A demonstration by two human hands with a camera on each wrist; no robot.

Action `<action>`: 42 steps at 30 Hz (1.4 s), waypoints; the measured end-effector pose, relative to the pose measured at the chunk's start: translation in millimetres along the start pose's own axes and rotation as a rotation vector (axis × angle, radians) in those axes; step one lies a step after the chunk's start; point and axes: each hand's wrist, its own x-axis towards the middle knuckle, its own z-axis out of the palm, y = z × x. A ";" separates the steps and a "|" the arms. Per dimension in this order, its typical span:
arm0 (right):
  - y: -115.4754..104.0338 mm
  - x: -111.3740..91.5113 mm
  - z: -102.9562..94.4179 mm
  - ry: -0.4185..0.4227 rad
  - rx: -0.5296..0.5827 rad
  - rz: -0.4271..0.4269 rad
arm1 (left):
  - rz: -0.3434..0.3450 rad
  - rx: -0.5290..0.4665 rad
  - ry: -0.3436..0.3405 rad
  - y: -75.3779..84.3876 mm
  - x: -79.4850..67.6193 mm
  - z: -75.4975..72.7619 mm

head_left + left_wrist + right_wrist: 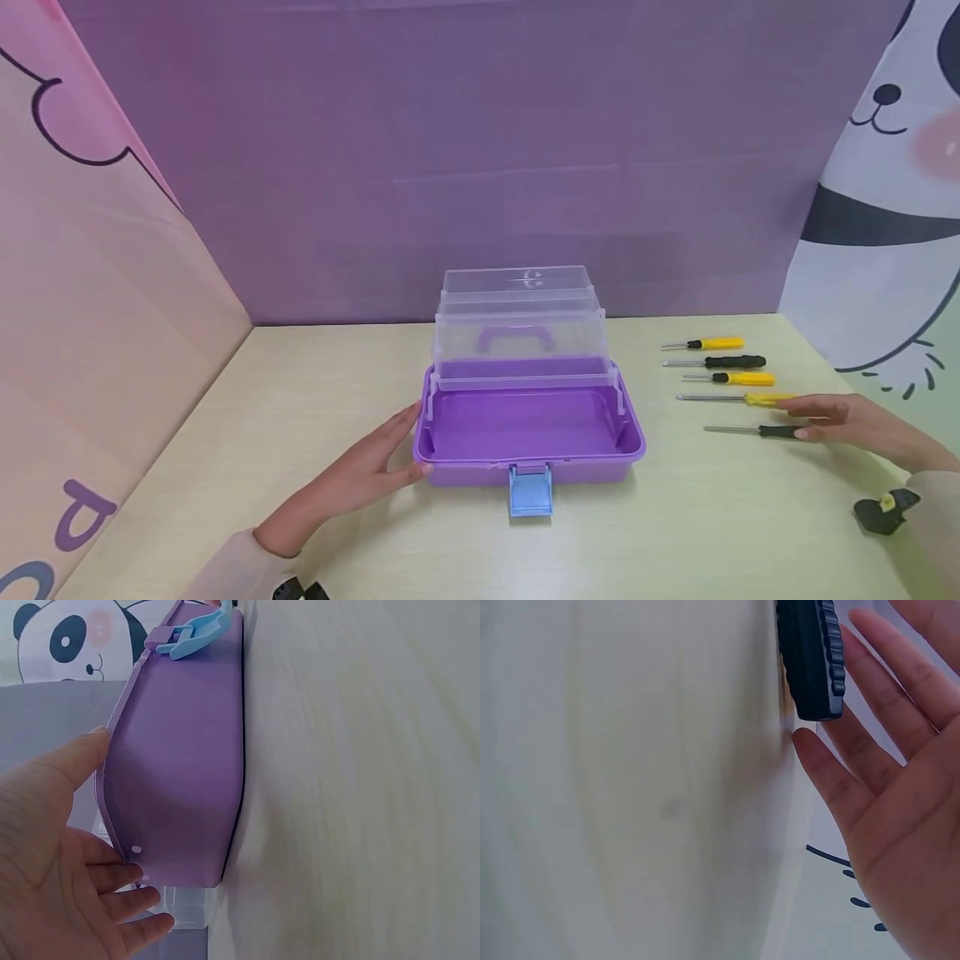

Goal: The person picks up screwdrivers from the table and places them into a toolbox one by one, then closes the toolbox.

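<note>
A purple toolbox stands on the table with its clear lid raised and its blue latch hanging down in front. My left hand rests against the box's left end, thumb at the front corner and fingers along the side. In the left wrist view the fingers are nearly straight beside the purple wall. At the right, my right hand reaches over the handle ends of a black-handled screwdriver and a long yellow-handled one. The right wrist view shows extended fingers beside the black handle.
Farther back on the right lie another black-handled screwdriver and two short yellow-handled ones, the rear and the nearer. A purple backdrop closes off the back, with printed panels at both sides.
</note>
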 end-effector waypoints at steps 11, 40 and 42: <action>2.7 -3.7 0.3 -0.018 0.014 -0.050 | 0.008 0.004 0.000 0.0 -0.3 0.9; 13.8 -4.6 2.0 -0.073 0.014 -0.026 | -0.002 0.005 -0.003 0.6 0.1 0.2; 15.2 -4.2 2.3 -0.064 0.010 -0.062 | -0.003 0.004 0.000 0.3 -0.2 0.0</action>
